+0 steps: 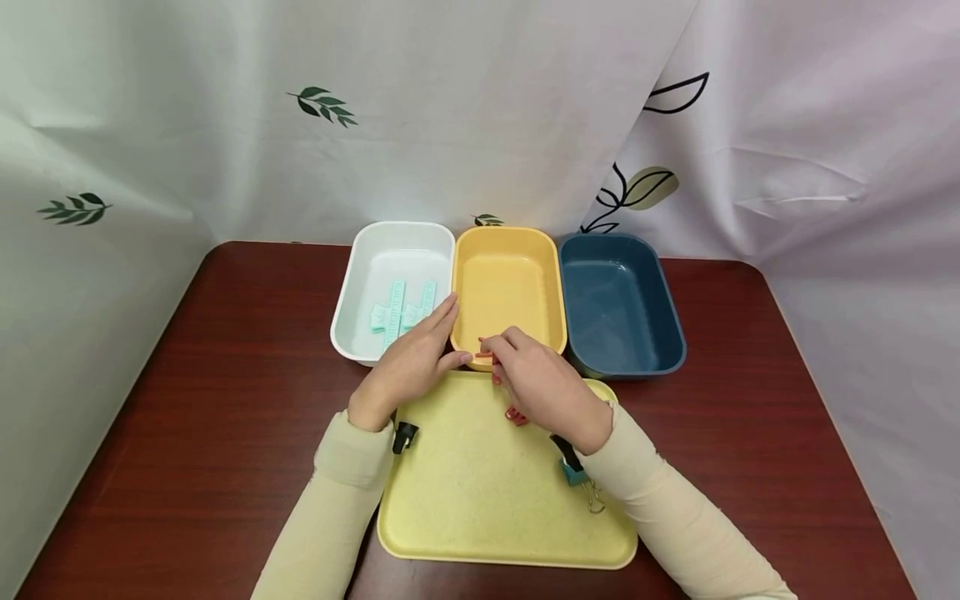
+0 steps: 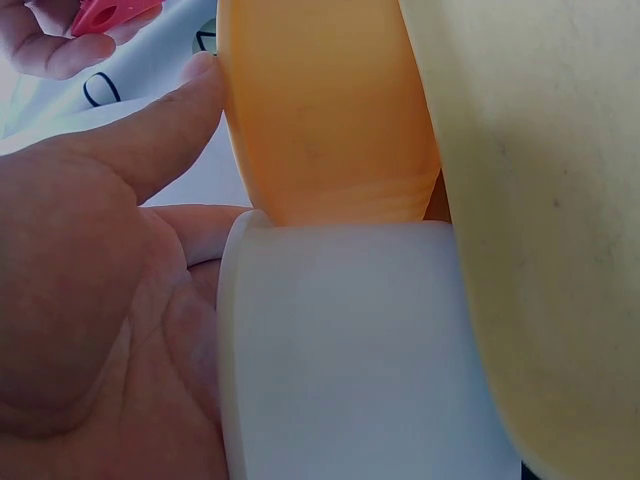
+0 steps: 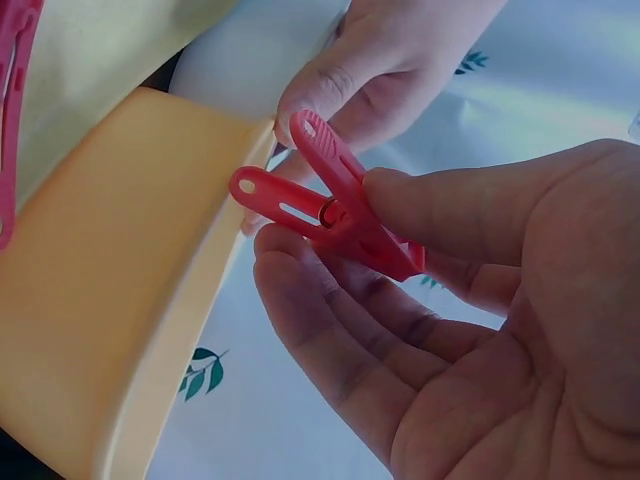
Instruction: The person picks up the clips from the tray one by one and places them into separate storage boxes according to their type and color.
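Note:
My right hand (image 1: 542,379) pinches a red plastic clothespin (image 3: 345,205) between thumb and fingers, over the front rim of the yellow bin (image 1: 510,287). The clothespin's two handle ends spread apart, and its spring shows between them. With its fingers straight, my left hand (image 1: 417,360) lies over the near right corner of the white bin (image 1: 360,275); its thumb (image 2: 165,125) reaches to the yellow bin's rim. Another red clothespin (image 1: 516,416) lies on the pale yellow tray (image 1: 480,492), partly hidden beneath my right hand.
Mint-green ruler-like pieces (image 1: 394,310) lie in the white bin. A dark blue bin (image 1: 618,308) stands to the right of the yellow one. On the tray are a black clip (image 1: 405,437) at left and a teal binder clip (image 1: 573,473) near the right sleeve. Patterned curtain hangs behind.

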{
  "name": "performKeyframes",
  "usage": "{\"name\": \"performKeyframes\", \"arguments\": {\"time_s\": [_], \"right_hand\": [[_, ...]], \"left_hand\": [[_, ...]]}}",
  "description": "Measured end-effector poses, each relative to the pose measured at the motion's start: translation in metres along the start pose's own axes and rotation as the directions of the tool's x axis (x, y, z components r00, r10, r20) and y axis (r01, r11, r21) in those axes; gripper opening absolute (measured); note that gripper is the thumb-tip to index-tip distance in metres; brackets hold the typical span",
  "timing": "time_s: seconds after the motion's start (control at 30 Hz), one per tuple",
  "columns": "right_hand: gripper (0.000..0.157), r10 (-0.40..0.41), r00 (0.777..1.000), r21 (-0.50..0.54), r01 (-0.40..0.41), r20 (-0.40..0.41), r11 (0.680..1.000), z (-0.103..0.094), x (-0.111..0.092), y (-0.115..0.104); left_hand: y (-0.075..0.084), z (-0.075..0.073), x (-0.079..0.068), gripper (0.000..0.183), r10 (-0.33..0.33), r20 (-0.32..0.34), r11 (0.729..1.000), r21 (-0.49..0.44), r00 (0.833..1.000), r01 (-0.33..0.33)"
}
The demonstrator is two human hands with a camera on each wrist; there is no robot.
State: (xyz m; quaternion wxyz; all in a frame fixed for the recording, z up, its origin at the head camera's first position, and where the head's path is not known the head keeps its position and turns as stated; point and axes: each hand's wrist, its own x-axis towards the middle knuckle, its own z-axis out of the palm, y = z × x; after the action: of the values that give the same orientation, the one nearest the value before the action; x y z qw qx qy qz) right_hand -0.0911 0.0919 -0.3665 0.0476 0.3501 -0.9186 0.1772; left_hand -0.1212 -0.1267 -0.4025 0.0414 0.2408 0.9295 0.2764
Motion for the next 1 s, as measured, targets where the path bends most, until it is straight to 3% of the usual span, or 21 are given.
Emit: {"name": "performKeyframes", "arguments": {"time_s": [0.53,1.0], "right_hand": [[0.015,0.043,0.999,0.067,-0.041,-0.022,0.997,-0.009,0.003,0.007],[0.013,0.091,0.995,0.055,-0.089,-0.035,0.995,-0.008,0.012,0.019]], "left_hand": [[0.002,-0.001,-0.001,0.079,0.001,0.002,1.000,0.004,1.000,-0.001],[0.002,-0.001,0.000,0.078,-0.015,0.013,1.000,-0.010,1.000,0.015]]}}
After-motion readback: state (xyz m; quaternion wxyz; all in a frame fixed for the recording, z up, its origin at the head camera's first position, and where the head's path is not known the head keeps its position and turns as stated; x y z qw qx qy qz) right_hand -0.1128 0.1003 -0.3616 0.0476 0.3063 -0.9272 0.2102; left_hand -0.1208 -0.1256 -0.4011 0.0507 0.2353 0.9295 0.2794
